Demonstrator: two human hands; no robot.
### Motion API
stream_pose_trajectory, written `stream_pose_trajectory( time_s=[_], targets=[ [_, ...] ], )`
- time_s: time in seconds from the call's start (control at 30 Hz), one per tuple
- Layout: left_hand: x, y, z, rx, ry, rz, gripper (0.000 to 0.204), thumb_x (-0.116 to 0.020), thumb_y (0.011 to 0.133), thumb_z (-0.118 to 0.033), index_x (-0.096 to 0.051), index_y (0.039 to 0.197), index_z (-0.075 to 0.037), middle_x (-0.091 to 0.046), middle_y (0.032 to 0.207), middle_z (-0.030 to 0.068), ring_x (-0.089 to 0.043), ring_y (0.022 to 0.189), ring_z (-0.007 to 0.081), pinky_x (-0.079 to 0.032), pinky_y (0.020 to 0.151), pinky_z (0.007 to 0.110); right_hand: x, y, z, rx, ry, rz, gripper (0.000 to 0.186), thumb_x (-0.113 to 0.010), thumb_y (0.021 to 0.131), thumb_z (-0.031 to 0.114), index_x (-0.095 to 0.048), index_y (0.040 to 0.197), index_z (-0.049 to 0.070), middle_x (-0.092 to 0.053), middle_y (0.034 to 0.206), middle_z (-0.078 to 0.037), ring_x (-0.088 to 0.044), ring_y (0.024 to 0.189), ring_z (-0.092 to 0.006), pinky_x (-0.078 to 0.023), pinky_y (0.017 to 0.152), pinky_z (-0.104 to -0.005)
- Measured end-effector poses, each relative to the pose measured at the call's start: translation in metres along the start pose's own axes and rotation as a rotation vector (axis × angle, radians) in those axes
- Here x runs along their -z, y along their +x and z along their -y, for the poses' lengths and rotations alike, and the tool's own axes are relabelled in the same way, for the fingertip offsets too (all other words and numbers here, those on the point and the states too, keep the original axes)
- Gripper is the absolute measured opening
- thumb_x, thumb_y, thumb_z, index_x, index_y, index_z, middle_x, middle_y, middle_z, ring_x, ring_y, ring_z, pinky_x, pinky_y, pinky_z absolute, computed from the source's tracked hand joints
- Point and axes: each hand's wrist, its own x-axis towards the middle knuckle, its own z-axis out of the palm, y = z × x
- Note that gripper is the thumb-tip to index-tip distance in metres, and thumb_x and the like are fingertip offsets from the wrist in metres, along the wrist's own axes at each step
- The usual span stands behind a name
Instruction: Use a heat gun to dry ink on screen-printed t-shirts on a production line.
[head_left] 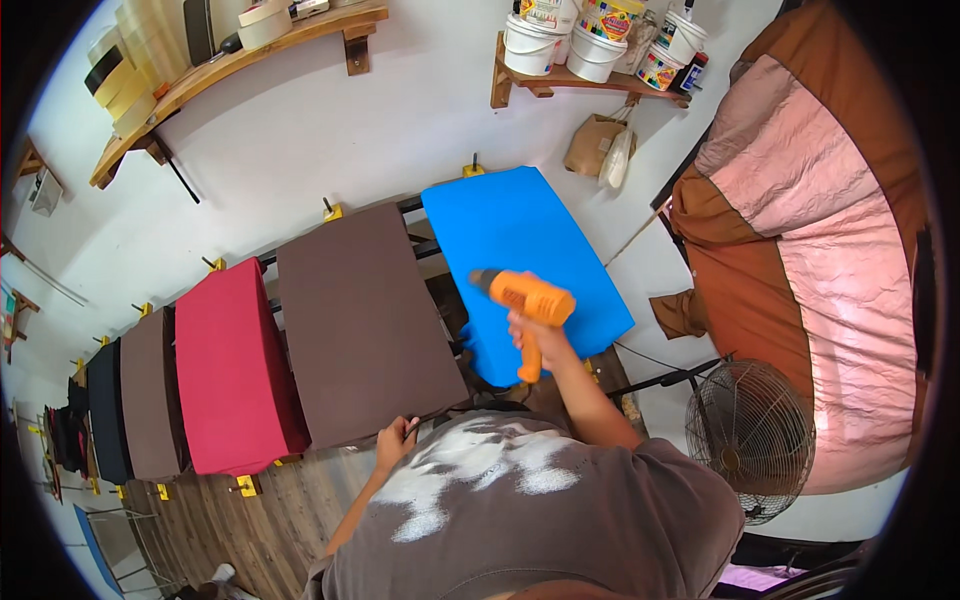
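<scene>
An orange heat gun (530, 298) with a dark nozzle is gripped by its handle in my right hand (540, 338). I hold it above a board covered in bright blue cloth (520, 230), its nozzle pointing left. My left hand (396, 442) is closed at the near right corner of the neighbouring board covered in brown cloth (365, 320). Something small and dark shows at its fingers, too small to name. Part of the blue cloth hangs loosely at that board's near left edge.
More covered boards, red (230, 370), brown (148, 400) and black (107, 415), line up leftward on a rail with yellow brackets (246, 486). A wire fan (750, 440) stands at my right, beside brown and pink drapes (800, 200). Wall shelves hold tape rolls (265, 24) and white buckets (530, 48).
</scene>
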Motion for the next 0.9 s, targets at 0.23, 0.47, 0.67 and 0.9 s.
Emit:
stream_pose_trajectory(
  time_s=[0.23,0.47,0.67,0.9],
  targets=[
    [0.009,-0.002,-0.048,0.192,-0.023,-0.079,0.044,-0.069,0.102,-0.035,-0.054,0.076,-0.003,-0.054,0.058,0.0205,-0.051,0.05,0.0394,-0.043,0.053,0.045,0.095,0.083,0.027,0.473,-0.025,-0.793,0.078,-0.075,0.09,-0.002,-0.032,0.152,0.017,-0.061,0.111,-0.008,-0.06,0.071,-0.013,-0.049,0.049,-0.0295],
    [0.013,0.002,-0.071,0.334,0.053,-0.129,0.045,-0.073,0.099,-0.035,-0.055,0.075,-0.002,-0.058,0.06,0.0192,-0.053,0.053,0.0348,-0.044,0.055,0.043,0.108,0.095,0.072,0.582,-0.737,-0.246,0.084,-0.084,0.083,0.002,-0.037,0.152,0.016,-0.062,0.124,-0.01,-0.065,0.106,-0.023,-0.056,0.086,-0.0359],
    [-0.004,-0.007,-0.05,0.525,0.125,-0.356,0.047,-0.087,0.086,-0.035,-0.055,0.07,-0.004,-0.059,0.06,0.0106,-0.053,0.056,0.0194,-0.047,0.057,0.038,0.051,0.112,0.025,-0.147,-0.187,0.218,0.081,-0.082,0.087,0.007,-0.038,0.153,0.02,-0.063,0.103,-0.004,-0.063,0.078,-0.0116,-0.054,0.056,-0.033],
    [-0.013,-0.011,-0.04,0.584,0.186,-0.453,0.046,-0.09,0.083,-0.032,-0.056,0.07,-0.004,-0.059,0.059,0.007,-0.052,0.055,0.0158,-0.046,0.055,0.035,0.081,0.233,0.054,-0.1,0.47,-0.168,0.02,-0.075,0.097,0.021,-0.057,0.103,0.015,-0.053,0.079,0.001,-0.052,0.064,-0.0104,-0.047,0.056,-0.0282]
  ],
)
